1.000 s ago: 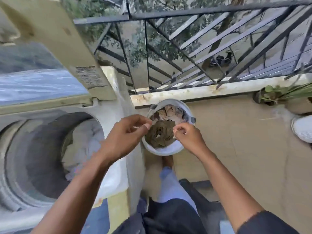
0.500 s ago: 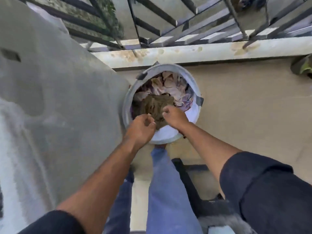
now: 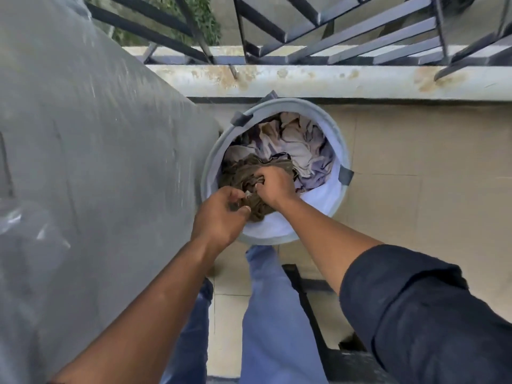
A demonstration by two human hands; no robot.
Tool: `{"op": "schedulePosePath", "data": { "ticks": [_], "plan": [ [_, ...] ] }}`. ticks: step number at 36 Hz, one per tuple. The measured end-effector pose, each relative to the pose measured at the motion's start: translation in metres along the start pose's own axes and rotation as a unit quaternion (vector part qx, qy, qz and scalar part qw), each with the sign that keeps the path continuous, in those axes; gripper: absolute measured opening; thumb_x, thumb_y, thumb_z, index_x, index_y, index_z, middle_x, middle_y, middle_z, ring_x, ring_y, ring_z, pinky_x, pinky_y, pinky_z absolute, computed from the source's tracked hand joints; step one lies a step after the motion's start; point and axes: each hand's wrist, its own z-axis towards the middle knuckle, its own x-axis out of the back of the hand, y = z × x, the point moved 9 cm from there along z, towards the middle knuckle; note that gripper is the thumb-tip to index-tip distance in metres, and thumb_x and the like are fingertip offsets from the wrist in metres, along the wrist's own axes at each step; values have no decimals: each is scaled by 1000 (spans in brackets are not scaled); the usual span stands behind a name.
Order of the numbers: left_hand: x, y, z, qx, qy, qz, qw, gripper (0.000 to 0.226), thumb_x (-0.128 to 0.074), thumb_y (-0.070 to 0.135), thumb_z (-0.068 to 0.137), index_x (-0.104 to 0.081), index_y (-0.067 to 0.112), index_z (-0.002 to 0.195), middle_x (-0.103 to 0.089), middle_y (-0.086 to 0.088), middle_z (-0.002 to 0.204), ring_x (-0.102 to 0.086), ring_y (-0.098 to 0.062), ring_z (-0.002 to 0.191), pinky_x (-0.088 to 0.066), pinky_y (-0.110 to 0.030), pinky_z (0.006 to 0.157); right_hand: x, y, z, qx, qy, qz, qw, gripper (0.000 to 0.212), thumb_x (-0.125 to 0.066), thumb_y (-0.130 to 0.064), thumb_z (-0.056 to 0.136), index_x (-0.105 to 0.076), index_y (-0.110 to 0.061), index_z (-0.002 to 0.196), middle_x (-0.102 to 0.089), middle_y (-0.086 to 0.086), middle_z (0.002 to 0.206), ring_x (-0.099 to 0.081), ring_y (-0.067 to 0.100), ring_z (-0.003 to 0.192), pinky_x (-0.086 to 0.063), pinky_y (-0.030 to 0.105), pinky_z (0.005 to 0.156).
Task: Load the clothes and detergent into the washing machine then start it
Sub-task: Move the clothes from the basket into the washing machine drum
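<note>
Left hand and right hand are gripping an olive-brown garment inside the round laundry basket beside the washing machine.

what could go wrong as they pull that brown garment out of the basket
Both the left hand and right hand grip the brown garment, which lies bunched among the pale clothes; lifting it may drag those over the laundry basket rim onto the tiled floor. The basket looks soft-sided, so a hard tug might tip it.
</note>
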Motion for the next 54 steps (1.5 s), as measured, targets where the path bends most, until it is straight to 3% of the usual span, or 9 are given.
{"op": "schedulePosePath", "data": {
  "ticks": [3, 9, 14, 20, 28, 34, 42, 48, 54],
  "plan": [
    [8, 6, -12, 1, 6, -12, 1000, 37, -73, 25, 96, -65, 28, 131, -64, 10, 116, -57, -4, 86, -41, -25, 85, 17, -2, -27, -10, 32, 57, 998, 29, -66, -7, 87, -78, -20, 111, -76, 6, 115, -68, 30, 109, -55, 42, 92],
    [29, 16, -50, 5, 32, -51, 998, 64, -72, 21, 96, -46, 21, 155, -56, -3, 152, -55, -26, 137, -41, -29, 104, 64, -15, -100, 18, 110, 114, 987, 24, -73, -16, 87, -79, -27, 107, -77, -8, 110, -70, 16, 107, -57, 34, 90],
    [44, 30, -95, -49, 27, -41, 998, 60, -72, 14, 95, -51, 20, 150, -57, -5, 151, -54, -11, 121, -40, -21, 91, 119, -47, -175, 60, 150, 147, 976, 25, -69, -17, 90, -79, -30, 108, -76, -15, 110, -68, 4, 104, -56, 30, 91],
    [77, 53, -143, -104, 16, -35, 994, 74, -71, 26, 99, -34, 34, 163, -43, 3, 164, -43, -20, 150, -39, -35, 120, 182, -102, -268, 112, 186, 206, 954, 31, -67, -6, 90, -80, -29, 107, -76, -20, 111, -66, -4, 110, -53, 25, 99],
    [150, 125, -214, -262, 42, -110, 958, 33, -52, 8, 102, -78, 28, 103, -77, 17, 96, -68, -1, 96, -53, -27, 85, 250, -156, -375, 181, 320, 198, 909, 28, -71, -11, 87, -79, -32, 104, -75, -24, 100, -69, -4, 96, -56, 24, 88],
    [208, 175, -293, -376, 17, -212, 902, 29, -52, 13, 107, -79, 19, 100, -79, 8, 103, -70, -9, 102, -52, -29, 92, 260, -158, -433, 152, 405, 284, 856, 44, -83, -27, 81, -54, -37, 112, -67, -27, 99, -69, 4, 80, -57, 23, 66],
    [274, 200, -394, -420, -121, -332, 836, 33, -41, 20, 112, -70, 4, 114, -76, -4, 102, -71, -17, 98, -53, -40, 95, 215, -128, -464, 30, 460, 322, 827, 95, -88, -18, 75, -34, -31, 152, -43, 0, 138, -46, 24, 130, -45, 43, 108],
    [310, 180, -450, -411, -271, -429, 757, 42, -39, 29, 110, -63, 1, 130, -69, -20, 120, -69, -33, 112, -61, -46, 93, 170, -150, -443, 5, 286, 577, 765, 118, -87, -9, 80, -6, -34, 162, -59, -6, 126, -58, 21, 125, -48, 35, 107],
    [367, 135, -459, -429, -280, -490, 705, 40, -46, 30, 101, -75, 5, 115, -75, -13, 117, -70, -30, 117, -58, -44, 102, 149, -220, -439, 87, 54, 762, 639, 40, -60, -15, 102, -48, -32, 136, -56, 25, 143, -57, 47, 126, -43, 66, 109]
  ]
}}
